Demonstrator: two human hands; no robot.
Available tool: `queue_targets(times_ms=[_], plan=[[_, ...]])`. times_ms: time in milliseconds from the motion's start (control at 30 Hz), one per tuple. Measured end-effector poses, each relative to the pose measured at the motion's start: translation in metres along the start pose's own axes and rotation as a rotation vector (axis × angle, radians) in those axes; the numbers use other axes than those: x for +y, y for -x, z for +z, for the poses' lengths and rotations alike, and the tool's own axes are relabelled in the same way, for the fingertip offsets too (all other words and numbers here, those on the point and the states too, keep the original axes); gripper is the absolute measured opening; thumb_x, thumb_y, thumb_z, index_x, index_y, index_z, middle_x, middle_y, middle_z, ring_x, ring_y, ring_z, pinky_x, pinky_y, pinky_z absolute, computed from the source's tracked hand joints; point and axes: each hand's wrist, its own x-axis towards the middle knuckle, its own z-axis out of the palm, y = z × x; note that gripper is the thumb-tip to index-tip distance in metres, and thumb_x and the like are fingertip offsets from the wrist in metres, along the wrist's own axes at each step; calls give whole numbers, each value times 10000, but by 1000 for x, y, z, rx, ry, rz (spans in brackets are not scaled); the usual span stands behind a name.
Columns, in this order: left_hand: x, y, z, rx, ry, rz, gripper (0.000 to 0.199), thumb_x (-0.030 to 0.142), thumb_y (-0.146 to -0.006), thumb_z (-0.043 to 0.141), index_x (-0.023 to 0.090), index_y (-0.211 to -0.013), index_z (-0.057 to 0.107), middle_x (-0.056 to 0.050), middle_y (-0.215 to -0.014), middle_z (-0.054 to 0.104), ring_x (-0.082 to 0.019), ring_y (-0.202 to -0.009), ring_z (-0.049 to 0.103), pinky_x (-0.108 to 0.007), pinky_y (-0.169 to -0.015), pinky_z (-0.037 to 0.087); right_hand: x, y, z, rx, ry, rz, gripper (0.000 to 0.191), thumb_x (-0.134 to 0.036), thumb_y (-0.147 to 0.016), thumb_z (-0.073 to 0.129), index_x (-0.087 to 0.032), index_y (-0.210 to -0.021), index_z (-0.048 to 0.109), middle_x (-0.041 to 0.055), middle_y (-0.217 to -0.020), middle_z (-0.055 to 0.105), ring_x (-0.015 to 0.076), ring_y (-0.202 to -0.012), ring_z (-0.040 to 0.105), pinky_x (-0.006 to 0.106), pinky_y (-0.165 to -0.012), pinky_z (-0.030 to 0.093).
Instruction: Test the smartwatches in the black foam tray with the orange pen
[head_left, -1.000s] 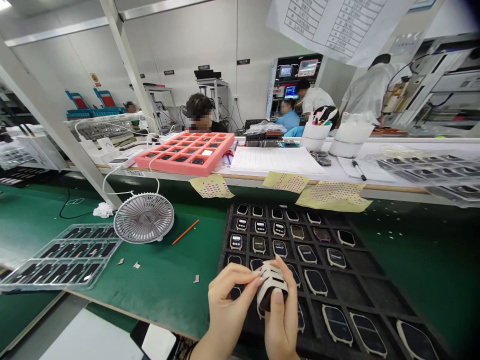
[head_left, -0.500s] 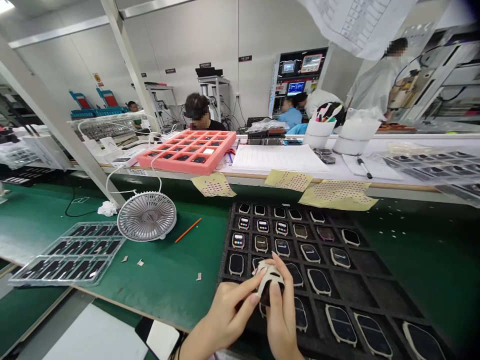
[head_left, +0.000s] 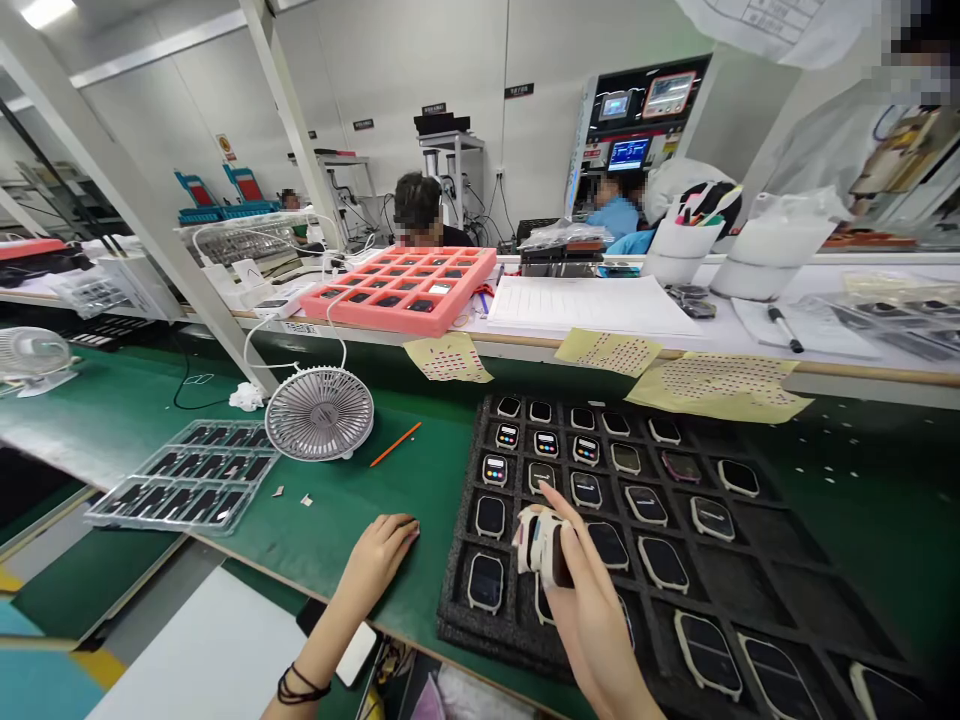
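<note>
**R grip [head_left: 592,600] closed on watch [head_left: 541,548], L grip [head_left: 375,565] empty on mat [head_left: 427,480]**

From my end, the R grip is closed on the watch, fingers wrapped around its pale frame, dark screen side turned to the right. The watch is held up in the air above the left-middle part of the black foam tray [head_left: 459,625], not touching the foam as far as I can tell. L grip is holding nothing: palm down, fingers loosely curled, resting on the green mat just left of the tray. Black bracelet [head_left: 300,688] on L wrist.

Tray has square pockets in rows. Far rows hold small watches [head_left: 586,450] w/ lit screens, nearer ones hold dark-screened watches w/ pale frames, and a few pockets on the right are bare.

Left of L grip on mat: round fan [head_left: 319,413], orange pencil [head_left: 395,444], clear plastic tray [head_left: 180,490] of dark screens, small paper scraps [head_left: 304,498].

Past the mat, yellow dotted sheets [head_left: 720,388] lie over the worktop edge [head_left: 525,342]. On the worktop: pink tray [head_left: 397,290], paper form [head_left: 592,305], white cups [head_left: 679,250]. Co-worker [head_left: 420,210] sits beyond it.
</note>
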Motion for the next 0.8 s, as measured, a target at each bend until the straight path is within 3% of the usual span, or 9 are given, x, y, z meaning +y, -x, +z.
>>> queue_targets(times_ms=[167, 267, 333, 433, 500, 800], plan=[[9, -23, -18, 76, 6, 146, 286, 222, -986, 361, 179, -923, 637, -54, -864, 701, -162, -741, 668, -281, -663, 552, -15, -8, 1, -184, -207, 205, 461, -476, -810, 669, -233, -1201, 635, 47, -908, 675, 173, -749, 594, 292, -663, 467], [39, -48, -49, 250, 128, 192, 146, 155, -943, 470, 174, -950, 614, -48, -876, 697, -144, -805, 661, -252, -717, 539, -18, -10, 1, -252, -216, 299, 460, -445, -787, 705, -202, -1175, 655, 52, -868, 678, 161, -693, 597, 278, -618, 459], [65, -64, -73, 304, 193, 356, 142, 115, -930, 489, 159, -991, 609, -57, -892, 703, -138, -834, 651, -249, -736, 522, -18, -10, 1, -285, -202, 347, 458, -432, -756, 739, -177, -1132, 680, 53, -842, 679, 160, -671, 606, 276, -608, 466], [96, -84, -102, 254, 182, 691, 225, 100, -958, 407, 114, -1041, 616, -72, -892, 720, -149, -868, 642, -275, -729, 493, -18, -7, 2, -312, -185, 390, 419, -421, -735, 762, -152, -1053, 716, 45, -808, 675, 150, -653, 608, 276, -623, 488], [108, -93, -111, 209, 147, 814, 271, 89, -968, 364, 91, -1027, 629, -75, -902, 726, -155, -889, 636, -291, -733, 470, -19, -4, 1, -320, -176, 412, 384, -412, -742, 759, -152, -1023, 727, 43, -811, 679, 144, -663, 609, 281, -654, 503], [113, -107, -115, 91, 39, 1018, 197, 93, -930, 481, 121, -979, 670, -45, -972, 707, -162, -968, 589, -301, -753, 431, -24, 0, -4, -326, -155, 490, 355, -422, -650, 824, -172, -891, 747, 14, -708, 648, 129, -648, 580, 247, -621, 477]])
